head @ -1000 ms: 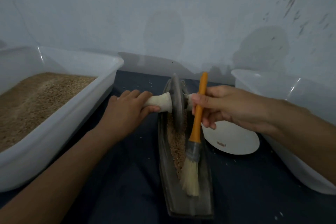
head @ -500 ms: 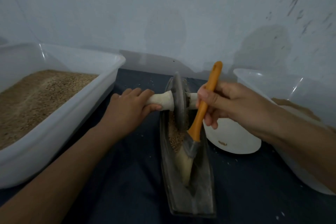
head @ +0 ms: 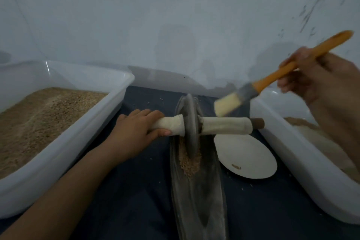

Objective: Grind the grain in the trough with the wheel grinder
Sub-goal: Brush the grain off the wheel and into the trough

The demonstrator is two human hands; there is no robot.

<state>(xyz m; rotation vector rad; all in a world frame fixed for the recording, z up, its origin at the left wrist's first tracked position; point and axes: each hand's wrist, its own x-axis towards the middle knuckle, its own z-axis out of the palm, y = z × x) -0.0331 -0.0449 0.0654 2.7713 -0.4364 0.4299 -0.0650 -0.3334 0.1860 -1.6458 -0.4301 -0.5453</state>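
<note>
A dark, boat-shaped trough [head: 210, 197] lies lengthwise on the dark cloth in the middle. A small heap of grain [head: 190, 163] sits in its far half. The grey wheel grinder [head: 190, 122] stands upright in the trough on that grain, its cloth-wrapped axle sticking out both ways. My left hand [head: 134, 132] grips the left axle handle. The right axle handle [head: 226, 125] is free. My right hand [head: 319, 76] holds an orange-handled brush [head: 259, 85] up in the air, bristles pointing down-left above the right handle.
A white tub [head: 64, 142] full of grain stands on the left. Another white tub [head: 303, 161] with pale ground meal stands on the right. A white plate [head: 249, 158] lies between the trough and the right tub. The wall is close behind.
My right hand has lifted the brush out of the trough and swung it up to the right. The right axle handle is now uncovered. My left hand stays on its handle.
</note>
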